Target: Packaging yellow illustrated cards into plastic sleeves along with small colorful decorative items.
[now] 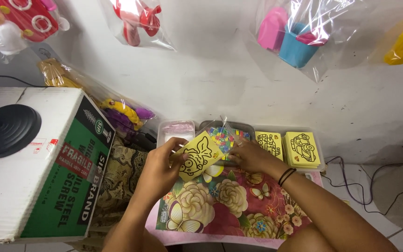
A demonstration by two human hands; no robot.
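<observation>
My left hand (160, 169) grips a yellow card with a black line drawing of a fish (197, 155), held tilted above a flowered mat (232, 205). My right hand (252, 157), with black bands on its wrist, touches the card's right edge; its fingers rest by a clear bag of small coloured pieces (225, 136). Beyond the hands a clear tray (320, 156) holds two stacks of yellow drawing cards (302, 148), and a small clear box (177, 130) sits at its left.
A large white and green cardboard box (43, 172) stands at the left with a black round base (6, 129) on top. Bagged plastic toys (138, 21) hang on the white wall. More bagged toys (124, 114) lie behind the box. Cables (350, 182) trail on the right floor.
</observation>
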